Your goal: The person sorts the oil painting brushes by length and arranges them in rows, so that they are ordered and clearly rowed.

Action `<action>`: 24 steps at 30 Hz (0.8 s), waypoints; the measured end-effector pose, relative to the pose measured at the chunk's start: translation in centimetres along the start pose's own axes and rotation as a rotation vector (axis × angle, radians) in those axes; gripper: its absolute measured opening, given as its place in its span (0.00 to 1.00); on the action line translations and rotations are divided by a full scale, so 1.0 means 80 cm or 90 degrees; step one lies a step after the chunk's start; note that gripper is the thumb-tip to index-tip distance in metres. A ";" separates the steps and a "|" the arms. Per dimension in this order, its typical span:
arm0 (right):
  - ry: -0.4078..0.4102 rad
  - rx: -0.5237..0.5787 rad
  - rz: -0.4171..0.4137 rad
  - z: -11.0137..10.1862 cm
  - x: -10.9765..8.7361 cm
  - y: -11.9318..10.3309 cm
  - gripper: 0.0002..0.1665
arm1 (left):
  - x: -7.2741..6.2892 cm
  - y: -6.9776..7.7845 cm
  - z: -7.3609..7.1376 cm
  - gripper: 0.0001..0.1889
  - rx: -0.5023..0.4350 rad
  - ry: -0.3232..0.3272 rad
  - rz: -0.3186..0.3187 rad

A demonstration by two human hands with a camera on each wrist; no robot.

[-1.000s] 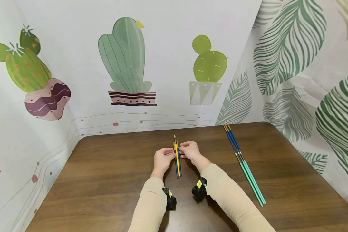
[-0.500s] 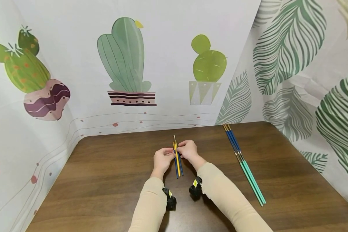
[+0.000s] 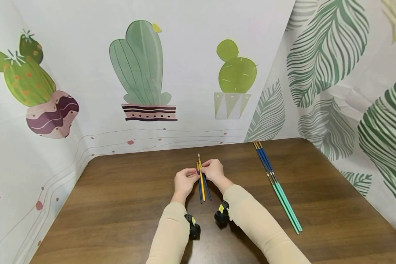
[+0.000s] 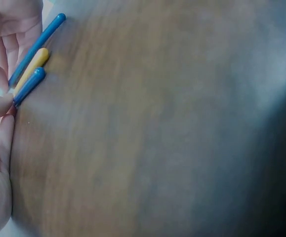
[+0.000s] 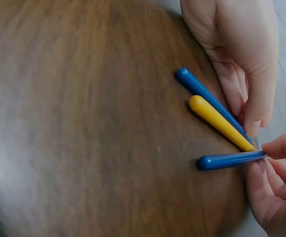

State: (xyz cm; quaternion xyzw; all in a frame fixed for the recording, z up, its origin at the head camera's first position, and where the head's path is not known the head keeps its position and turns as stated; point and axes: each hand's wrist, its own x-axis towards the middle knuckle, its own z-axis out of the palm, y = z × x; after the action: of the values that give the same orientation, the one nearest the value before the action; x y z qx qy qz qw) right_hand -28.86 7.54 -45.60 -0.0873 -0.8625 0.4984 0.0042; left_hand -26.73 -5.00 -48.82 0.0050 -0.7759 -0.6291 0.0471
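Two blue-handled paintbrushes and a yellow one lie in a small fan, handle ends toward me, at the middle of the table. Pinched at its upper part by my left hand (image 3: pixel 184 181) is the left blue paintbrush (image 3: pixel 200 191). The yellow paintbrush (image 3: pixel 202 187) lies between the two blue ones, its pale bristle tip reaching farthest away. My right hand (image 3: pixel 214 171) pinches the right blue paintbrush (image 5: pixel 226 160) between thumb and fingers, and its handle angles away from the yellow one. Fingers hide the upper parts of the blue brushes.
On the right of the brown table (image 3: pixel 118 205), several blue paintbrushes (image 3: pixel 265 157) lie side by side, with several mint-green paintbrushes (image 3: pixel 287 205) end to end below them. A patterned cloth (image 3: pixel 194 73) stands behind the table's far edge.
My right hand has shifted slightly left and away. The handle end of the right blue paintbrush has swung right, widening its gap from the yellow one. My left hand has stayed almost still.
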 end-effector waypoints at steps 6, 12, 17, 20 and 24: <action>0.005 0.042 0.017 -0.011 0.003 0.003 0.09 | 0.001 -0.001 -0.001 0.12 0.004 0.001 -0.009; 0.009 0.074 0.033 -0.028 0.006 0.007 0.10 | 0.001 -0.003 -0.001 0.12 0.003 0.003 -0.013; 0.004 0.091 0.035 -0.042 0.006 0.011 0.13 | 0.001 -0.004 -0.001 0.12 -0.001 0.003 -0.015; 0.000 0.094 0.033 -0.051 0.007 0.014 0.14 | 0.001 -0.004 0.000 0.12 0.000 0.003 -0.011; -0.003 0.102 0.033 -0.061 0.010 0.019 0.15 | 0.002 -0.004 0.000 0.12 0.002 0.003 -0.010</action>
State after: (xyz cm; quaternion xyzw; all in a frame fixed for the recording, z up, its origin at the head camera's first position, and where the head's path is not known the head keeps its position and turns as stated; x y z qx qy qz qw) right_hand -28.93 12.60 -44.48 -0.1080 -0.8174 0.5658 -0.0036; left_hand -26.87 -5.11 -49.13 0.0127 -0.7767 -0.6282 0.0438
